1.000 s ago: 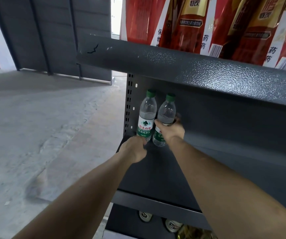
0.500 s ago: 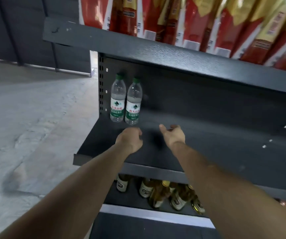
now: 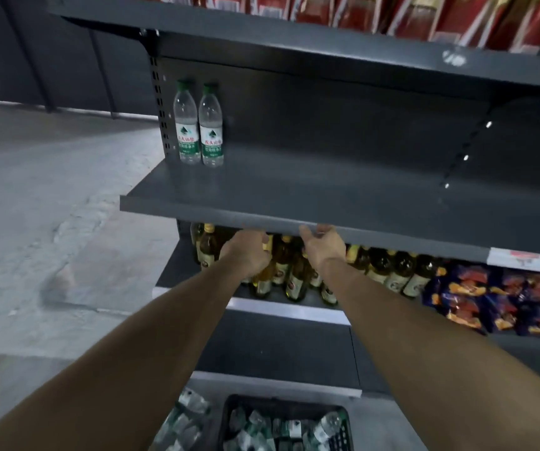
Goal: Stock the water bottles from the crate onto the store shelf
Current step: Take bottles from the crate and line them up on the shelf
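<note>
Two clear water bottles with green caps and green-white labels stand upright side by side at the back left corner of the dark grey shelf: the left bottle and the right bottle. My left hand and my right hand hang just below the shelf's front edge, both holding nothing, fingers loosely curled. A black crate with several water bottles sits on the floor at the bottom of the view, between my forearms.
More wrapped water bottles lie left of the crate. Below the shelf stand several glass bottles of yellow liquid and snack bags. Red packages fill the top shelf. Bare concrete floor lies to the left.
Both hands let go of the two bottles and drew back from the shelf, dropping below its front edge. The view tilted down, and the crate came into sight.
</note>
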Demonstrator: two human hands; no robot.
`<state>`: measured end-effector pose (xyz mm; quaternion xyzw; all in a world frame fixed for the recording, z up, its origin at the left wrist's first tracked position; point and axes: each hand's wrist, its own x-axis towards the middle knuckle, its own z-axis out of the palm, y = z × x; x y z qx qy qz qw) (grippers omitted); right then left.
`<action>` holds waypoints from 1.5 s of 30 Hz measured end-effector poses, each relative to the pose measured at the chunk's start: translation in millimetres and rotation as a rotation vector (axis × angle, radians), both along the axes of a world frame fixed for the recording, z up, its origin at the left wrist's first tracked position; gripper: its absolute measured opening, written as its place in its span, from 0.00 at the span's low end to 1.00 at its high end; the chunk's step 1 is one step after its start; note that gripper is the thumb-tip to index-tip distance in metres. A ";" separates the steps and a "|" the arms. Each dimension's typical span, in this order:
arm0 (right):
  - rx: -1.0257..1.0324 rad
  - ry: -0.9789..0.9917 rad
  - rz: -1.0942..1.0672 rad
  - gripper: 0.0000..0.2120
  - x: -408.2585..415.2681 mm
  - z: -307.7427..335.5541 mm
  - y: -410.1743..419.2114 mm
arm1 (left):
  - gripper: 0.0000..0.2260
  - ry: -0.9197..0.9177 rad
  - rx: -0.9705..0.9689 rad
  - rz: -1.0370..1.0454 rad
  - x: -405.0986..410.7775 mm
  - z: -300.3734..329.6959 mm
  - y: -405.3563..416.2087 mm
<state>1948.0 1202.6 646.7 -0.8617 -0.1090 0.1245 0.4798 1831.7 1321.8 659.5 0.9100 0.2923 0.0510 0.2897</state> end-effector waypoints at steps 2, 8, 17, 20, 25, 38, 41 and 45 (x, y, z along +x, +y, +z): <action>-0.012 0.063 0.002 0.27 -12.3 -15.7 -23.8 | 0.17 0.038 -0.026 -0.021 -9.7 -14.0 -23.9; -0.048 0.187 -0.027 0.29 -40.3 -67.8 -61.1 | 0.19 0.143 -0.065 -0.072 -29.7 -63.4 -62.4; -0.166 0.400 -0.109 0.29 -80.2 -181.5 -88.6 | 0.21 0.327 -0.218 -0.174 -36.8 -165.8 -92.3; -0.215 0.414 -0.125 0.31 -87.2 -212.2 -101.3 | 0.22 0.374 -0.251 -0.194 -38.4 -195.8 -99.5; -0.159 0.547 -0.201 0.28 -95.4 -262.6 -125.0 | 0.20 0.432 -0.250 -0.197 -40.9 -243.6 -111.8; -0.300 0.658 -0.210 0.30 -94.2 -471.0 -182.7 | 0.14 0.513 -0.283 -0.249 -18.5 -426.2 -121.2; -0.275 0.721 -0.233 0.31 -99.5 -537.7 -189.1 | 0.15 0.563 -0.280 -0.267 -18.4 -491.5 -122.2; -0.296 0.807 -0.207 0.33 -112.8 -626.5 -192.8 | 0.16 0.621 -0.289 -0.302 -25.1 -582.0 -125.9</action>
